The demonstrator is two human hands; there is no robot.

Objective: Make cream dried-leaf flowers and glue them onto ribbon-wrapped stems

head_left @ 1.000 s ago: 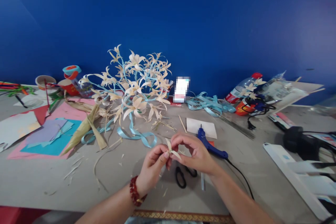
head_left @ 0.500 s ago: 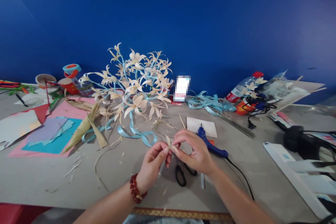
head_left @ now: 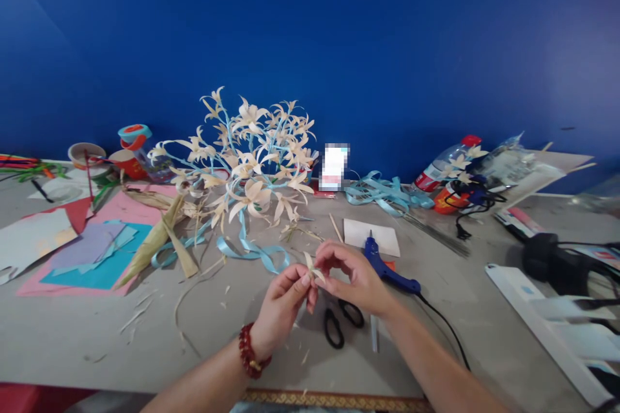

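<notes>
Right hand (head_left: pixel 353 279), displaced slightly leftward compared with one second earlier; its thumb now lies nearer the left hand (head_left: pixel 285 303). On the small pale flower piece (head_left: pixel 310 262), the side petal shows shorter than at first. One handle loop of the black scissors (head_left: pixel 326 330), formerly covered in part, now appears whole beneath the right hand.

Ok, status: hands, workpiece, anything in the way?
Left fingers pinching small pale petalled piece. Right fingers at its edge, grip unclear. Black-handled scissors and blue glue gun close by, neither apparently blocking.
</notes>
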